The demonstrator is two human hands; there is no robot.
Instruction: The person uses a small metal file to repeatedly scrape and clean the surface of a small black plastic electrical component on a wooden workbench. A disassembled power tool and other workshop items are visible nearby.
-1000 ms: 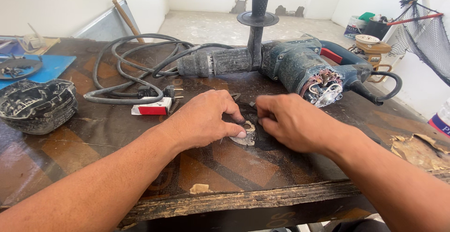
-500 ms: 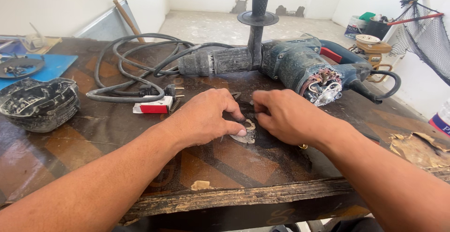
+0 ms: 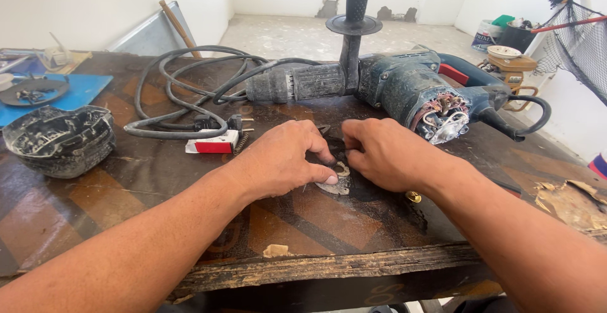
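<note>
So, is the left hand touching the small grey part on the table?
Touching. In the head view the left hand presses its thumb on the small grey part.

The table (image 3: 145, 180) is a dark, worn wooden top with faded orange stripes and a rough, chipped front edge. A drill (image 3: 392, 85) with its housing open lies across the far middle, side handle standing upright. Its black cable (image 3: 183, 92) is coiled to the left, ending at a plug (image 3: 237, 123) just beside a small red and white piece (image 3: 214, 145). A black casing half (image 3: 60, 139) sits near the left edge, with a blue sheet (image 3: 82, 88) behind it. A small flat metal part (image 3: 336, 183) lies at the centre. A wood chip (image 3: 275, 250) rests near the front edge, torn scraps (image 3: 569, 196) at far right.
</note>
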